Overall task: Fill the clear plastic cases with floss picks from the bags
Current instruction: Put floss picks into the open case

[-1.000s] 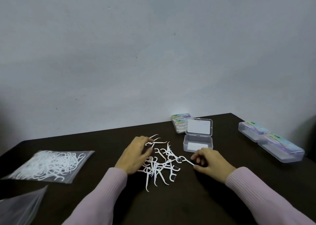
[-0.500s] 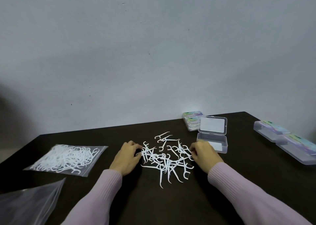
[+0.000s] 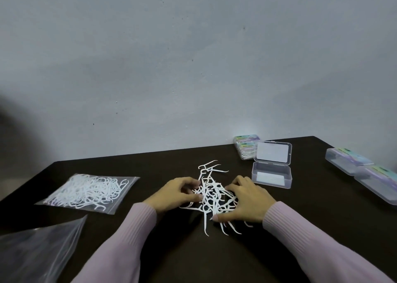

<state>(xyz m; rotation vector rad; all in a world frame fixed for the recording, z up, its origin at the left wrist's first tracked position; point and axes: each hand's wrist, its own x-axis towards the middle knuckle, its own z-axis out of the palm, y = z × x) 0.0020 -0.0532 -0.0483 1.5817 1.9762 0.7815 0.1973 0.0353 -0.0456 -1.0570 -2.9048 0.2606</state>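
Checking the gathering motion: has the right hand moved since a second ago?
Yes. The right hand has slid left, away from the open case, onto the loose floss picks.

Both forearms come in from the near edge, angled inward toward the middle, in pale pink ribbed sleeves point(image 3: 300, 229) that reach the wrists. Left hand point(image 3: 174, 193) palm down, fingers curled, tips pointing right, thumb stretched right on the near side. Right hand point(image 3: 247, 203) palm down, fingers curled toward the left, thumb extended left and low at the near side. Hands face each other, near but not touching, both low at table level. Actual grip not clear.
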